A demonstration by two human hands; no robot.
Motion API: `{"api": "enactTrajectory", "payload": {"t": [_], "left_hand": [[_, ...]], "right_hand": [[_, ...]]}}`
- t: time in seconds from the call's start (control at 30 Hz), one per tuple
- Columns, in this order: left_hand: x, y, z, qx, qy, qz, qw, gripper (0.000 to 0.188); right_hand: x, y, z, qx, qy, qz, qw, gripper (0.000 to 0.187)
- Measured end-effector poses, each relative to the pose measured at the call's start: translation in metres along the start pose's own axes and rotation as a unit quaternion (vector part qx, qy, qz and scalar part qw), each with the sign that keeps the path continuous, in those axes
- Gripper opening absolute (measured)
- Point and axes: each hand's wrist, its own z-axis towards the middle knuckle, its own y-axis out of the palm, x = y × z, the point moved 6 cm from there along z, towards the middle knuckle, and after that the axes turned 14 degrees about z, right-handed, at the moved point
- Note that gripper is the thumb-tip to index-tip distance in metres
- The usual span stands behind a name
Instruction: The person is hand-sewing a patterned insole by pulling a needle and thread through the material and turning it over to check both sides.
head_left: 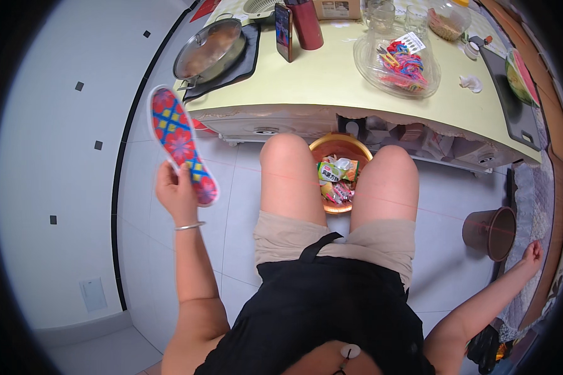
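Observation:
My left hand [176, 187] grips the lower part of an embroidered insole [175, 134], thumb on its face. The insole is held up at the left, with red flower shapes, blue crossing lines, yellow squares and a white edge. A thin red thread [256, 169] stretches taut from it across my thighs toward the far right. My right hand [533, 253] is out there at arm's length, fingers pinched together at the thread's end. Whether a needle is between them is too small to tell.
A yellow-topped table [319, 81] carries a lidded pan [209, 53], a propped phone [284, 34], a plastic tray [363, 53] of coloured thread skeins [406, 65] and cut watermelon [520, 75]. A basin [319, 147] of wrappers stands between my knees, a brown bin [481, 231] at right.

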Motion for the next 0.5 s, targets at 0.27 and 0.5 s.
{"api": "enactTrajectory", "payload": {"t": [0.27,0.5], "left_hand": [[0.107,0.077,-0.09,-0.278,-0.119,-0.323,0.897,0.017],[0.143,0.085,-0.117,-0.365,-0.126,-0.367,0.846,0.015]], "right_hand": [[0.247,0.197,-0.357,-0.281,0.046,-0.365,0.887,0.016],[0.305,0.242,-0.523,-0.653,-0.049,-0.342,0.674,0.011]]}}
